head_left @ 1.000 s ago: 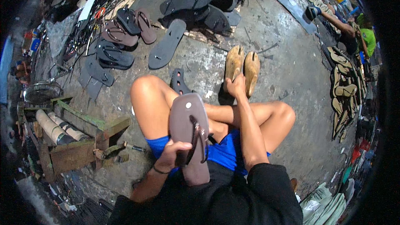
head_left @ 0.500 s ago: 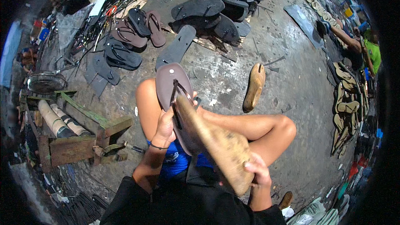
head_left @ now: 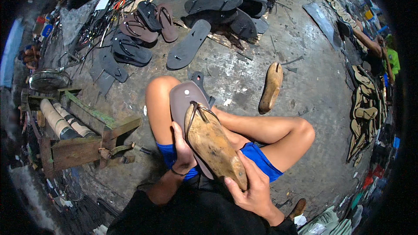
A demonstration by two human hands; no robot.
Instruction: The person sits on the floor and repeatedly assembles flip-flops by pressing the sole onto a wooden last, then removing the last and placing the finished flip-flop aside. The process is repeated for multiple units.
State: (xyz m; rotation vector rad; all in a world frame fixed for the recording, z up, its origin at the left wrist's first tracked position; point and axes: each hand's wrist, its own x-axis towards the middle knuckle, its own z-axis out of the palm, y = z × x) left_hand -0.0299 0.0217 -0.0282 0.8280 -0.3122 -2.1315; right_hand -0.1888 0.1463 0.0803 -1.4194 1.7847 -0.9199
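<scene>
Sandal-making workshop; stained concrete floor strewn with dark flip-flops, loose soles, wooden shoe last, cut insoles, hand tools, rough wooden stand.

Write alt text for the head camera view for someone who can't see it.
Seated on a concrete floor, a person's left hand steadies a brown flip-flop while the right hand pushes a wooden shoe last under its strap. Another wooden last and dark sandals lie ahead.

two wooden shoe lasts, one brown sandal in hand, one metal fan, two hands
</scene>
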